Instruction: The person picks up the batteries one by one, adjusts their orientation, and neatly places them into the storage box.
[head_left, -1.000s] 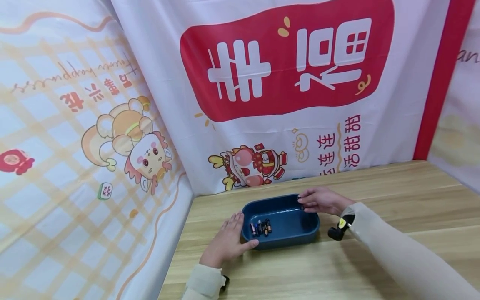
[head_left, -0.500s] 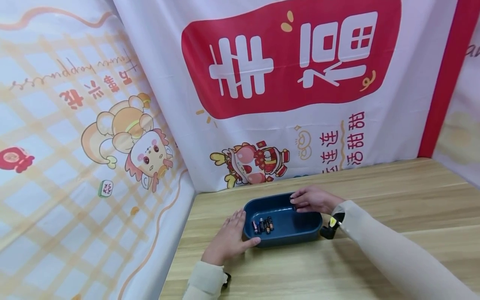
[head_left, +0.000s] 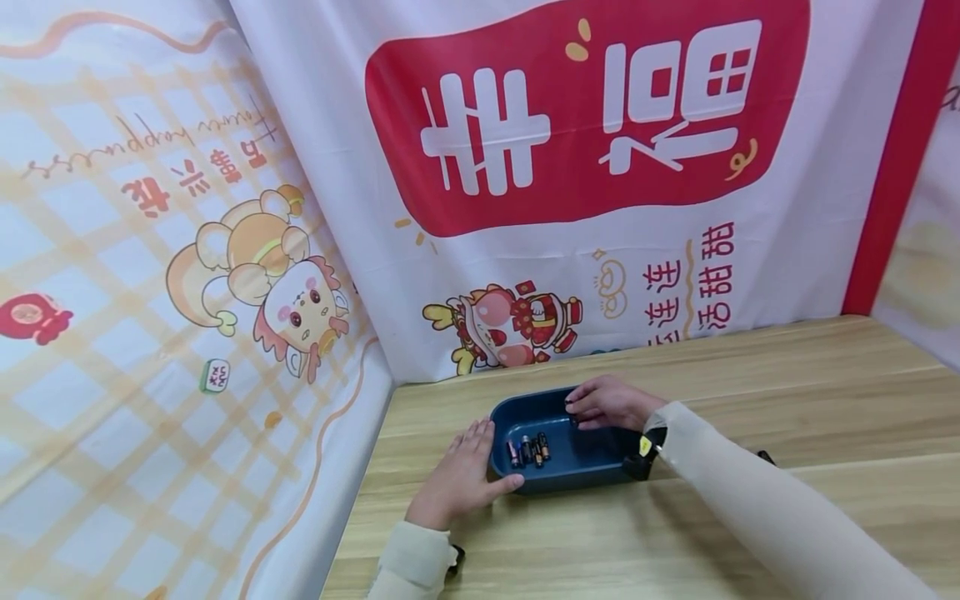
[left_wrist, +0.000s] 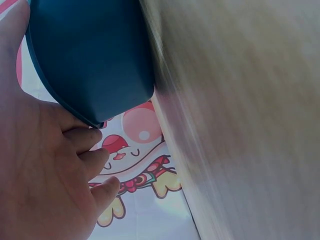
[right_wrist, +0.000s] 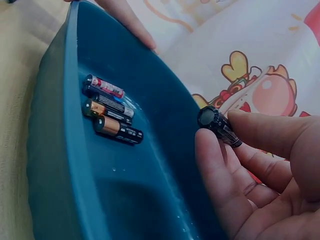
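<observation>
A dark blue oblong plastic box (head_left: 570,482) stands on the wooden table. Several batteries (right_wrist: 120,131) lie side by side near its left end, some with copper-coloured ends and one with a pink and white label. Over the far right part of the box, my right hand (head_left: 611,403) pinches a black battery (right_wrist: 220,126) between thumb and fingers; its grey end shows in the right wrist view. My left hand (head_left: 459,482) rests against the box's left end, fingers extended and thumb along the near side. In the left wrist view its fingertips reach past the rim.
The wooden table (head_left: 750,392) extends to the right of the box. A white printed cloth (head_left: 330,150) hangs behind and along the left side. Partly hidden behind the right sleeve is a small black thing (head_left: 765,457).
My right hand has moved left, further over the box, still pinching the battery. My left hand keeps its place on the box. The whole head view has shifted slightly.
</observation>
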